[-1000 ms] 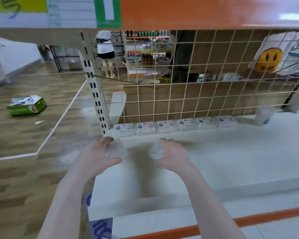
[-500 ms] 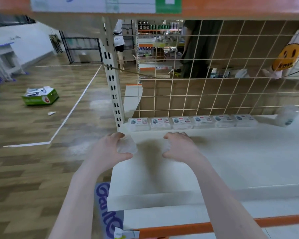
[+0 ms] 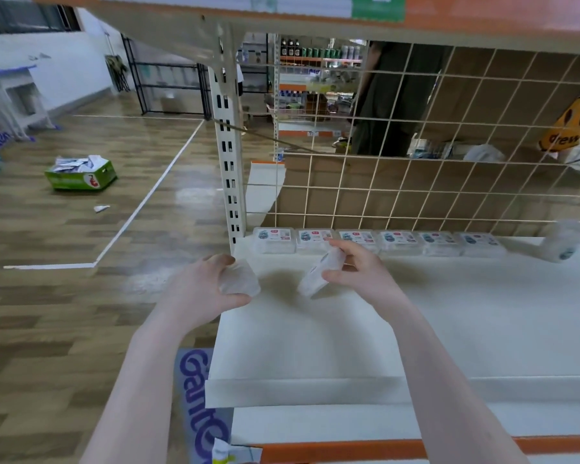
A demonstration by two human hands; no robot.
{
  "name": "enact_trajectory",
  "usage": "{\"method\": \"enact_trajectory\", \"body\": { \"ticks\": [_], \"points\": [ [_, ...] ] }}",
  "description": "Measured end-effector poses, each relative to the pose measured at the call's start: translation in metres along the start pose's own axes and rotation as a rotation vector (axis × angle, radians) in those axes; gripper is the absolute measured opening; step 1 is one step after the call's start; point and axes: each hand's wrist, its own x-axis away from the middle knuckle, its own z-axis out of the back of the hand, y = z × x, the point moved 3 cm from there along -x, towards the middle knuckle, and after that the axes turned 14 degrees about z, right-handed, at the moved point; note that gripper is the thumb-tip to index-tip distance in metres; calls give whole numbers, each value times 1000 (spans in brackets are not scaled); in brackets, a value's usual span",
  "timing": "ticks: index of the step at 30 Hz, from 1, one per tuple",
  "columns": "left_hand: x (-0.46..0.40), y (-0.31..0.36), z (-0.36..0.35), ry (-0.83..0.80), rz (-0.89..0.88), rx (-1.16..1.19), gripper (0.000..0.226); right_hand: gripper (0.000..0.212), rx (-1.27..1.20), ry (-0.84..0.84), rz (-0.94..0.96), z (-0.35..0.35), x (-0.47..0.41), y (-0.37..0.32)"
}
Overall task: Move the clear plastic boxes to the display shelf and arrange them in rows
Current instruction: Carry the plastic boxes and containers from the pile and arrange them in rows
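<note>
My left hand grips a clear plastic box at the left end of the white display shelf. A second clear plastic box is tilted on edge in my right hand, just above the shelf. Both hands are a little in front of a row of several clear boxes with printed labels, which lines the back of the shelf against the wire grid.
A slotted upright post stands at the shelf's left rear corner. The wire grid back panel closes the rear. A clear plastic piece hangs at the far right. A green carton lies on the wooden floor at left.
Both hands have moved forward over the shelf toward the back row. The box in my right hand has tipped up on edge and shows more.
</note>
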Motion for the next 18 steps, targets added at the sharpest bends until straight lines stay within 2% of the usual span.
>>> {"method": "enact_trajectory", "body": {
  "ticks": [5,10,15,18],
  "points": [
    [-2,1,-1,-6,30,6,68,67,312,-107,-45,18,5,19],
    [0,4,-6,-47,46,-11,70,76,387,-141,-46,13,1,31],
    [0,1,-8,-65,68,12,72,85,759,-232,0,1,-1,17],
    [0,-4,-6,-74,93,45,72,76,914,-337,18,-9,5,6]
  ]
}}
